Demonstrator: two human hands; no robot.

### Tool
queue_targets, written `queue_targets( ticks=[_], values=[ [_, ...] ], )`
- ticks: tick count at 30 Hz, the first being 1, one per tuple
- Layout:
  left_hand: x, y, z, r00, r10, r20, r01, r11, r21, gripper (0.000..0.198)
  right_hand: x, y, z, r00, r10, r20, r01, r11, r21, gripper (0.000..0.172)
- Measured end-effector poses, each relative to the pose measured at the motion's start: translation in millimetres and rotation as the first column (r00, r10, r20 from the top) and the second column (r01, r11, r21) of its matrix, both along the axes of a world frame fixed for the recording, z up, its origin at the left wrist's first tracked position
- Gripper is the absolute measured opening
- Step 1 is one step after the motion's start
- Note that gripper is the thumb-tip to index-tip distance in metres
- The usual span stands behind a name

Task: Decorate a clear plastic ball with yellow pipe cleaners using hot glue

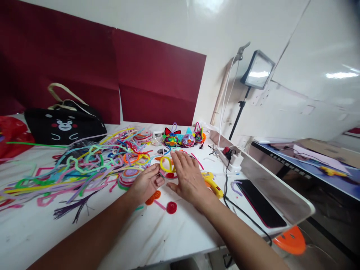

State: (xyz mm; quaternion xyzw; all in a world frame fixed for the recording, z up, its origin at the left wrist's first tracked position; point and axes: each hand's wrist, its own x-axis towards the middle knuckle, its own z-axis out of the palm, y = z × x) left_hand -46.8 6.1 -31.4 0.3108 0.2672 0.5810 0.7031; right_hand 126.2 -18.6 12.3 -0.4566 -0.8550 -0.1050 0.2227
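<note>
Near the middle of the white table, my left hand [147,182] has its fingers curled at the left side of a round craft piece with a yellow ring [166,164] and a red patch. The thumb and fingertips meet close to its edge. My right hand [187,174] is spread, palm down, at the right side of the same piece, fingers stretched forward and thumb apart. Below the hands lie a red coil [171,207] and orange coils [156,195]. The yellow glue gun [213,184] rests just right of my right hand.
Tangled pipe cleaners [84,161] cover the left of the table, before a black bag [64,127]. Finished colourful pieces [188,138] stand at the back. At the right are a power strip [232,159], a cable, a phone [261,202] and a raised table edge [281,183].
</note>
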Motion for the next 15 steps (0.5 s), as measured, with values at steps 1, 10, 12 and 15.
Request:
queue_targets(
  ticks=[1, 10, 12, 15],
  values=[
    [0.4, -0.2, -0.2, 1.0, -0.005, -0.001, 0.005, 1.0, 0.001, 0.012, -1.1, 2.1, -0.4, 1.0, 0.003, 0.011, -0.003, 1.0, -0.001, 0.096],
    [3.8, -1.8, -0.8, 0.999, -0.031, 0.008, 0.032, 0.998, -0.047, 0.012, -3.3, 7.5, -5.2, 0.997, -0.032, 0.073, 0.029, 0.999, 0.042, 0.086],
    [3.1, -0.4, -0.8, 1.0, -0.019, -0.002, 0.019, 0.998, -0.061, 0.012, -1.9, 10.1, -4.6, 0.996, -0.043, 0.079, 0.042, 0.999, 0.026, 0.088],
    [-1.7, 4.3, 1.3, 0.997, 0.032, -0.07, -0.038, 0.996, -0.086, 0.011, 1.4, 14.4, -2.3, 0.995, -0.073, 0.062, 0.076, 0.996, -0.05, 0.089]
  ],
)
